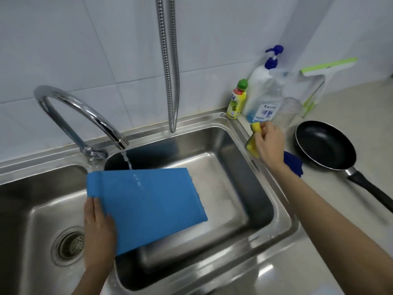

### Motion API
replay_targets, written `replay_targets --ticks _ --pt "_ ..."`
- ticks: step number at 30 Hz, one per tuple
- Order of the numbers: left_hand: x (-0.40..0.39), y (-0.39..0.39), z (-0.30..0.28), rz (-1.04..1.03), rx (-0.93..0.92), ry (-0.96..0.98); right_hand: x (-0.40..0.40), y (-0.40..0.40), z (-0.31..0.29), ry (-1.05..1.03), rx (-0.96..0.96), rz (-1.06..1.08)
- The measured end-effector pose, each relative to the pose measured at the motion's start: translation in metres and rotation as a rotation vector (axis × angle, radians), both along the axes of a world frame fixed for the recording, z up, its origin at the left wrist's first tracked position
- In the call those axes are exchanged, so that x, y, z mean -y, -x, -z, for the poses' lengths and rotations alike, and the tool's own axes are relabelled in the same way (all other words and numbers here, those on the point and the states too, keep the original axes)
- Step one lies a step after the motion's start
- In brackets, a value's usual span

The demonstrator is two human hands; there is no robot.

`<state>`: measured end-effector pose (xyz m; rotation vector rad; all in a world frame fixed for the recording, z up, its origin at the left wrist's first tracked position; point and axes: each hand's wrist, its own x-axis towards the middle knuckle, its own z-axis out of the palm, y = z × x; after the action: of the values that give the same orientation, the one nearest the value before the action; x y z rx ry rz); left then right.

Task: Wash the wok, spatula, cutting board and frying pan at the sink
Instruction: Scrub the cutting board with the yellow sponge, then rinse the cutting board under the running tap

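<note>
A blue cutting board point(148, 205) leans tilted over the right sink basin point(234, 167), and water from the curved tap point(85, 111) runs onto its upper part. My left hand point(97, 233) holds the board by its lower left edge. My right hand point(269, 143) grips a yellow sponge point(254, 143) at the sink's right rim, near the bottles. A black frying pan point(325, 145) sits on the counter to the right, handle pointing toward me. Neither wok nor spatula is in view.
The left basin has a drain strainer point(71, 244). A metal hose point(170, 71) hangs over the sink. Soap and detergent bottles point(258, 86), a clear glass jar point(289, 111) and a green-white squeegee point(319, 71) stand at the back right. A blue cloth point(294, 163) lies by the pan.
</note>
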<state>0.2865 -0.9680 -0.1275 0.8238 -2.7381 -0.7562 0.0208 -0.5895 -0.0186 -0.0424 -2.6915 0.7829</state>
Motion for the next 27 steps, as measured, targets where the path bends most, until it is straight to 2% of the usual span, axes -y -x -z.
replay_targets --ticks 6,12,15,16,18,19,23,27 --pt "-0.001 0.001 0.005 -0.06 -0.012 -0.013 -0.007 0.052 0.018 -0.448 0.107 -0.036" --pt "-0.006 0.004 -0.003 -0.069 -0.014 0.005 0.001 0.058 0.045 -0.587 0.272 -0.05" --pt "-0.01 0.006 -0.008 -0.079 0.007 0.017 0.017 0.04 0.043 -0.437 0.168 0.084" --pt "-0.011 0.006 -0.01 -0.083 0.016 0.014 0.025 0.027 0.046 -0.372 0.106 0.063" --pt "-0.013 0.006 -0.013 -0.083 0.025 0.014 0.057 -0.014 0.065 -0.249 0.041 -0.164" --pt "-0.013 0.006 -0.015 -0.085 0.028 0.01 0.078 -0.042 0.079 -0.179 0.085 -0.319" --pt "-0.013 0.005 -0.016 -0.097 -0.002 -0.023 0.18 -0.16 0.127 0.053 0.427 -0.816" --pt "-0.011 0.004 -0.012 -0.088 -0.027 -0.071 0.27 -0.196 0.124 0.14 0.42 -0.997"
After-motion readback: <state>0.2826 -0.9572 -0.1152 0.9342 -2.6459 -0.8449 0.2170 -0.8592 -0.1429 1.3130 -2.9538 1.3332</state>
